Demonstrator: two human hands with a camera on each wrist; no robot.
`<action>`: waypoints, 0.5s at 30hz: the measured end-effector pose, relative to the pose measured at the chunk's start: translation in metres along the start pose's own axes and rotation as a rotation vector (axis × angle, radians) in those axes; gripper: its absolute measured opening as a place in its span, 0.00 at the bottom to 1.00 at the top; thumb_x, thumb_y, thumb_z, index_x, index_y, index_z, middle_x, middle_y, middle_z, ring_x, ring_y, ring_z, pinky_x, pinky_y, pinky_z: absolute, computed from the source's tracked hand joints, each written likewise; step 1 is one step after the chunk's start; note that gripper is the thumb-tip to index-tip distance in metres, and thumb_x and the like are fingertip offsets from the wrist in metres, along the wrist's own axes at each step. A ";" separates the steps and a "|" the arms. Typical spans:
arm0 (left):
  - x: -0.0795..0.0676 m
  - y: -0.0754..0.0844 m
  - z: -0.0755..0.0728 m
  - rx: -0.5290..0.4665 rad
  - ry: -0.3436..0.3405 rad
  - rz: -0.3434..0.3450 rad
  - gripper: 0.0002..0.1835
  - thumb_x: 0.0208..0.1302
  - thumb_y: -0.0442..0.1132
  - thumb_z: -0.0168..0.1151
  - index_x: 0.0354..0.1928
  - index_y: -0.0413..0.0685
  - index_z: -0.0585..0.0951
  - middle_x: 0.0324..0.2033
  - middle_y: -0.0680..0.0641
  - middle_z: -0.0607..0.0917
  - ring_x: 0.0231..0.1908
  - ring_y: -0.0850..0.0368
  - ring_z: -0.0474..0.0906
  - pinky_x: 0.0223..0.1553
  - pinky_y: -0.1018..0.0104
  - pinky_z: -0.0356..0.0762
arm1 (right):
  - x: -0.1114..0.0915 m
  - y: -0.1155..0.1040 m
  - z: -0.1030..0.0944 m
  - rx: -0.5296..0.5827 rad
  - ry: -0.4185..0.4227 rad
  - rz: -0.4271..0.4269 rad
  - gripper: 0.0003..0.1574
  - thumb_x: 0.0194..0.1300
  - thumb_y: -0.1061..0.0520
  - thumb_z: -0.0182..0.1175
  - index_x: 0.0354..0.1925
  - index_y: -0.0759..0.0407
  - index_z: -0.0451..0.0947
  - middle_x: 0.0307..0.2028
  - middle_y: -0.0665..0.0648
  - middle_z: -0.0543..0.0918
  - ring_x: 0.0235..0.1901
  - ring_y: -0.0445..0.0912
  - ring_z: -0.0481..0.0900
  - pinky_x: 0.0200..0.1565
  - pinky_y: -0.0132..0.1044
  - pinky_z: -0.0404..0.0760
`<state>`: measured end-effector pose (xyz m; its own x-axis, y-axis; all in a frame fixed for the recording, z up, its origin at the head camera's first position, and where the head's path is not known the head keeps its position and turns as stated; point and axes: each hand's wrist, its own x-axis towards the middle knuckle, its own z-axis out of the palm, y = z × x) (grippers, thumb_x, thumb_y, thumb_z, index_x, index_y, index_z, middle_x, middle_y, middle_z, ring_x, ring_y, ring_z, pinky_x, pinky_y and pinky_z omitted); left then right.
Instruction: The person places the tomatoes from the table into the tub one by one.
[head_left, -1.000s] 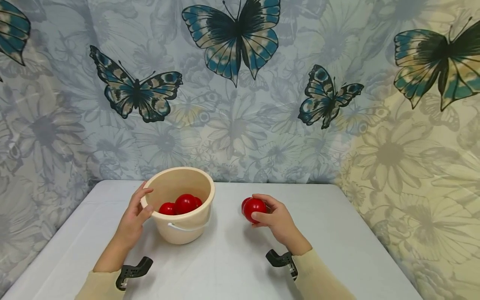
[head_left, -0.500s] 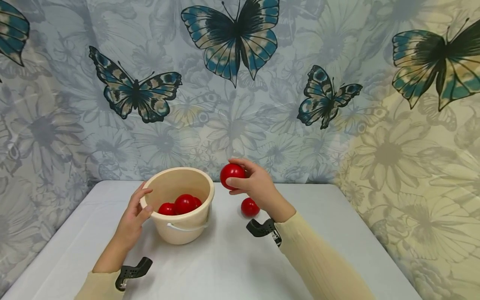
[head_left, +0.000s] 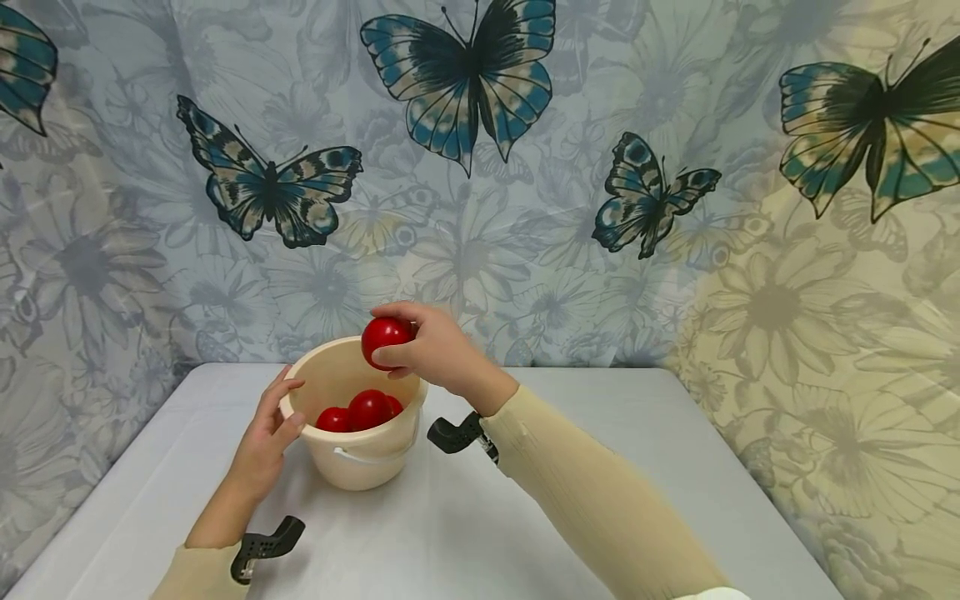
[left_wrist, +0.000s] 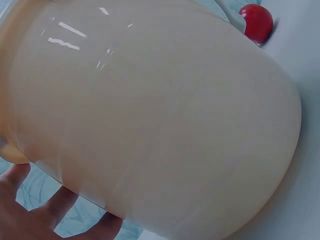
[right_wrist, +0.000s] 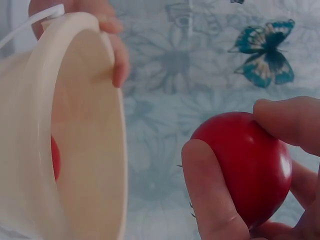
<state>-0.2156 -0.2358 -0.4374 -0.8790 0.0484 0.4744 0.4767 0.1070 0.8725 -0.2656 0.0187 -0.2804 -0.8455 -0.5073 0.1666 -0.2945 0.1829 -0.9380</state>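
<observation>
My left hand grips the left rim of a cream plastic bucket, which stands upright with its white handle hanging in front. Inside lie several red tomatoes. In my right hand a shiny red tomato is held between thumb and fingers, above the bucket's far right rim. The right wrist view shows this tomato beside the bucket's mouth, thin green tips showing past the thumb. Another tomato sits on the table in the left wrist view; my right forearm hides it in the head view.
A white cloth covers the table. Close behind it hangs a curtain printed with flowers and butterflies. Each wrist wears a black camera mount.
My right hand has lifted a tomato from the table, leaving another behind, and carried it up and left over the bucket. The left hand stays on the rim.
</observation>
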 end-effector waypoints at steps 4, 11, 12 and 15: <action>0.000 0.000 0.000 0.003 -0.002 0.001 0.24 0.72 0.27 0.48 0.68 0.37 0.62 0.77 0.38 0.42 0.70 0.26 0.44 0.54 0.81 0.65 | 0.007 -0.001 0.013 -0.055 -0.001 0.031 0.31 0.59 0.64 0.71 0.60 0.48 0.79 0.47 0.51 0.80 0.43 0.50 0.81 0.34 0.43 0.86; 0.000 0.001 0.000 -0.004 -0.008 0.002 0.24 0.72 0.27 0.48 0.68 0.36 0.61 0.76 0.38 0.42 0.71 0.26 0.41 0.54 0.81 0.65 | 0.012 -0.001 0.030 -0.184 -0.003 0.042 0.32 0.59 0.62 0.72 0.61 0.49 0.78 0.47 0.49 0.79 0.44 0.47 0.79 0.33 0.40 0.85; 0.000 0.001 0.000 -0.004 -0.011 0.002 0.24 0.72 0.28 0.48 0.68 0.36 0.61 0.76 0.38 0.41 0.71 0.26 0.41 0.54 0.81 0.65 | 0.012 -0.001 0.033 -0.203 -0.005 0.044 0.32 0.59 0.61 0.72 0.61 0.49 0.78 0.47 0.49 0.80 0.43 0.47 0.79 0.32 0.39 0.85; -0.001 0.001 -0.001 0.000 -0.013 -0.001 0.24 0.73 0.28 0.48 0.68 0.35 0.60 0.76 0.37 0.41 0.71 0.27 0.42 0.55 0.81 0.65 | 0.012 -0.001 0.039 -0.251 -0.018 0.051 0.32 0.59 0.59 0.72 0.62 0.47 0.78 0.47 0.48 0.79 0.42 0.45 0.79 0.32 0.36 0.85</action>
<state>-0.2146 -0.2363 -0.4368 -0.8796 0.0613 0.4718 0.4757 0.1074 0.8730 -0.2587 -0.0202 -0.2893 -0.8548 -0.5064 0.1136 -0.3548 0.4105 -0.8400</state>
